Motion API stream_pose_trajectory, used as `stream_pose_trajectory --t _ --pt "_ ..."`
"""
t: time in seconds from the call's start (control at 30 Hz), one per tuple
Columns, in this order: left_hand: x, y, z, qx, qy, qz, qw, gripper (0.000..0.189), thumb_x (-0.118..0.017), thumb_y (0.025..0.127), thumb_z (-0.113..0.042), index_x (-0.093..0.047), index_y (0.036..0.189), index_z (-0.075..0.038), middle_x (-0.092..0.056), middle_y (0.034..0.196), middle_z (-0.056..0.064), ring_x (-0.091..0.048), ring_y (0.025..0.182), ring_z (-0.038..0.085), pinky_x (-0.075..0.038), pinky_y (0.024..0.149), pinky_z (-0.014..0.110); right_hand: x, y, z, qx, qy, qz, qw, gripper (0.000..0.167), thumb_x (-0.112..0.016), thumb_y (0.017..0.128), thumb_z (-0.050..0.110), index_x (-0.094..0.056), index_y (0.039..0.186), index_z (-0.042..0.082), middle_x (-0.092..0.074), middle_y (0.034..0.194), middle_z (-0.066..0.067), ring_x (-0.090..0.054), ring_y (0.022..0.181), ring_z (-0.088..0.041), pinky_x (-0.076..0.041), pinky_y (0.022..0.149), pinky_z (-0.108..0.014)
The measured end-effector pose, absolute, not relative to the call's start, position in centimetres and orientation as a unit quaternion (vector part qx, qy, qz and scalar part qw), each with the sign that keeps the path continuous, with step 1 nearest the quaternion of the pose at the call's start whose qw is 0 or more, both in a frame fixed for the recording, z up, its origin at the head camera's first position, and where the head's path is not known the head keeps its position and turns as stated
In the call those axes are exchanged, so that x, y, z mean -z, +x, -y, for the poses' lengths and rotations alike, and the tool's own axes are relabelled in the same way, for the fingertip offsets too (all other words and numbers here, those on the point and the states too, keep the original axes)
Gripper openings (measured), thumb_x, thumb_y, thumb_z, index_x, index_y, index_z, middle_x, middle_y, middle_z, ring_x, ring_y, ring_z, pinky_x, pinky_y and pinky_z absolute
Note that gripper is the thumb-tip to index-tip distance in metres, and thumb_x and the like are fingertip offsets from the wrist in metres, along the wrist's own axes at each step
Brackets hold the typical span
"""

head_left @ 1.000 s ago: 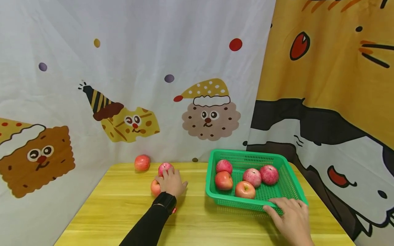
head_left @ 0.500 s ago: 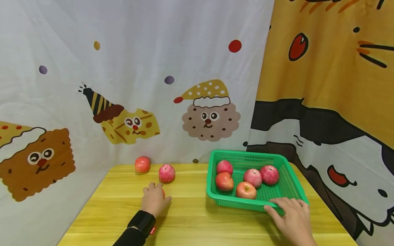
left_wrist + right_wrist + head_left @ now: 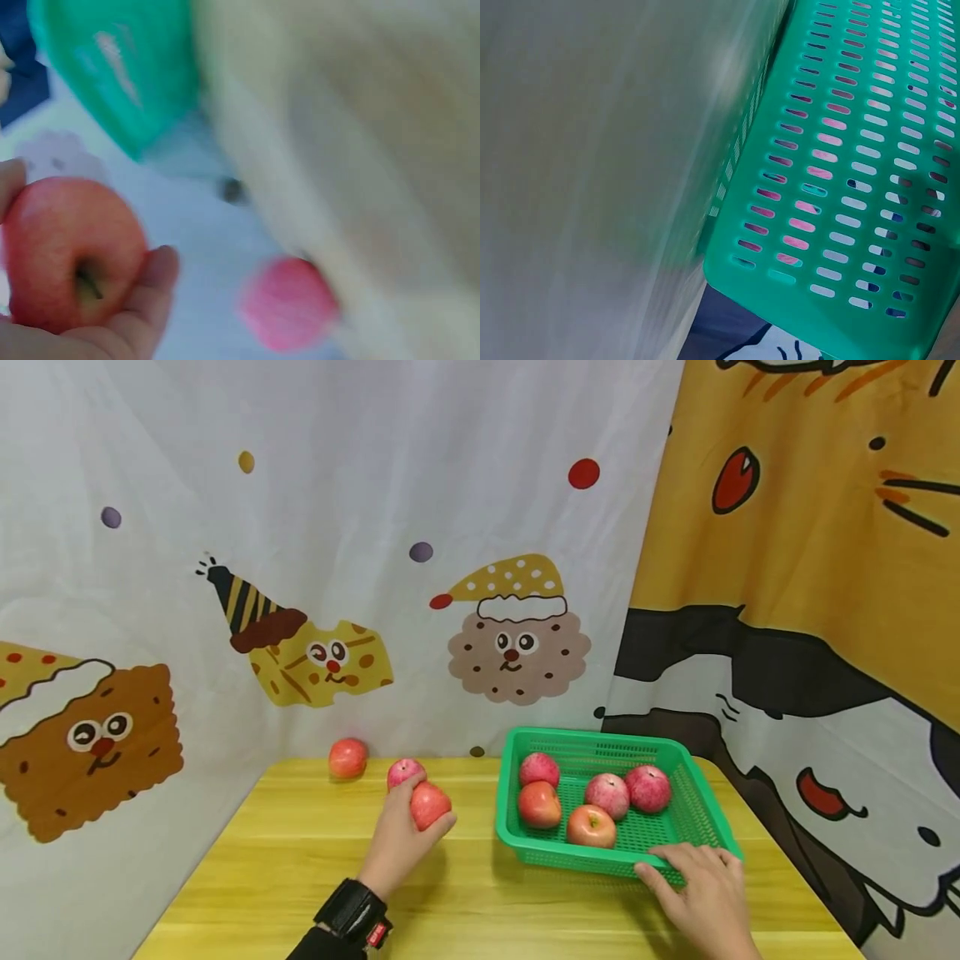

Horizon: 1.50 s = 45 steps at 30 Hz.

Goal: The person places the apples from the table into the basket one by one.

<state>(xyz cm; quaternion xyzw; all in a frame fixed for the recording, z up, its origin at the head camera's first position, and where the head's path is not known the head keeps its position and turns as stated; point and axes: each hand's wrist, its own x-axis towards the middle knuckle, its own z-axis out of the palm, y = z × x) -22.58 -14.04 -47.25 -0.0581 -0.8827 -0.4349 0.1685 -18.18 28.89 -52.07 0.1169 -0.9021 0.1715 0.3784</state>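
Observation:
My left hand (image 3: 396, 839) grips a red apple (image 3: 431, 806) between thumb and fingers. In the left wrist view this apple (image 3: 79, 255) shows its stem hollow. Just behind the hand on the table is a pink-red apple (image 3: 405, 772), partly covered by the fingers. Farther left, by the curtain, lies another red apple (image 3: 348, 758). With its thumb outside and fingers over the edge, my right hand (image 3: 705, 889) holds the near right rim of a green plastic basket (image 3: 600, 737). Inside the basket sit several apples, one of them near the front wall (image 3: 592, 826).
The basket stands on the right of a yellow wood-grain table (image 3: 277, 860). A white curtain (image 3: 330, 510) with cartoon prints hangs right behind the table, and an orange and black printed cloth (image 3: 810, 568) closes off the right side.
My left hand has moved off the apples at the back, grasped the nearer one and brought it up and to the right. The right hand stays at the basket rim.

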Motion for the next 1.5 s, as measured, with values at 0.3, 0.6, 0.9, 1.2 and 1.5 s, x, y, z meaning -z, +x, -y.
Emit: stream_pose_trajectory --t 0.3,0.6,0.9,1.2,1.5 --pt "45.8 -23.8 6.7 0.386 -0.249 0.877 0.140 0.078 -0.086 0.092 -0.036 -0.047 0.156 -0.012 -0.054 0.148 0.011 -0.060 0.127 0.025 -0.062 0.100 0.044 52.2 -18.2 -27.5 -0.180 0.127 0.899 0.377 0.028 -0.093 0.077 0.037 -0.080 0.095 0.020 -0.078 0.092 0.002 -0.064 0.084 -0.026 -0.033 0.090 -0.050" --pt "49.0 -24.9 3.8 0.211 -0.280 0.920 0.174 0.054 -0.063 0.106 -0.047 -0.062 0.147 -0.012 -0.071 0.133 0.005 -0.060 0.126 0.026 -0.048 0.114 0.048 52.8 -17.8 -27.2 -0.191 0.113 0.899 0.377 0.027 -0.094 0.077 0.038 -0.080 0.094 0.023 -0.078 0.091 0.005 -0.064 0.082 -0.026 -0.032 0.090 -0.052" --pt "48.3 -24.2 3.5 0.140 -0.298 0.937 0.116 0.050 -0.042 0.115 -0.046 -0.072 0.139 -0.014 -0.075 0.137 0.000 -0.061 0.142 0.025 -0.036 0.129 0.049 52.6 -17.6 -27.8 -0.193 0.105 0.904 0.368 0.028 -0.094 0.077 0.039 -0.080 0.096 0.023 -0.078 0.092 0.003 -0.064 0.085 -0.029 -0.030 0.091 -0.053" --pt "48.8 -24.5 3.4 0.140 -0.327 0.929 0.105 0.055 -0.035 0.117 -0.043 -0.084 0.113 -0.016 -0.081 0.118 -0.002 -0.071 0.124 0.013 -0.032 0.132 0.038 52.5 -17.5 -28.8 -0.208 0.081 0.910 0.350 0.028 -0.092 0.080 0.043 -0.079 0.094 0.022 -0.079 0.099 -0.009 -0.062 0.098 -0.037 -0.028 0.100 -0.065" --pt "48.9 -24.5 4.1 0.193 -0.273 0.938 0.092 0.060 -0.034 0.115 -0.052 -0.060 0.149 -0.009 -0.055 0.159 0.013 -0.043 0.156 0.033 -0.033 0.131 0.046 52.1 -17.9 -29.1 -0.217 0.085 0.909 0.345 0.026 -0.092 0.081 0.042 -0.078 0.094 0.023 -0.079 0.096 -0.004 -0.064 0.095 -0.037 -0.029 0.110 -0.070"
